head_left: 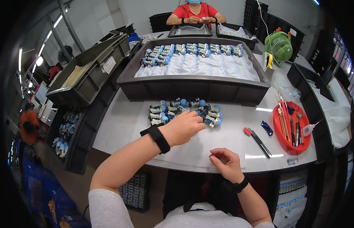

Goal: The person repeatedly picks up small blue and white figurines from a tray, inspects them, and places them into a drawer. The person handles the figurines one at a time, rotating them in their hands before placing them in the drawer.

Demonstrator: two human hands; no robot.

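Observation:
Several small figurines (pixel 158 114) with light-blue heads and dark-and-white bodies lie in a cluster on the white table. My left hand (pixel 184 127) reaches over the cluster, its fingers closed around a figurine (pixel 201 112) at the cluster's right part. The hand hides some of the figurines beneath it. My right hand (pixel 226 163) hovers by the table's front edge with fingers loosely curled, thumb apart and nothing visible between them. Behind the cluster stands a large dark tray (pixel 192 85), where rows of similar figurines (pixel 192 48) lie on white wrapping at the far side.
A red basket (pixel 275 125) of brushes and pens stands at right, beside black pens (pixel 260 142). A green fan (pixel 279 45) sits farther back. Olive crates (pixel 85 72) flank the left. Across the table, a person in a red shirt (pixel 196 11) handles a small piece.

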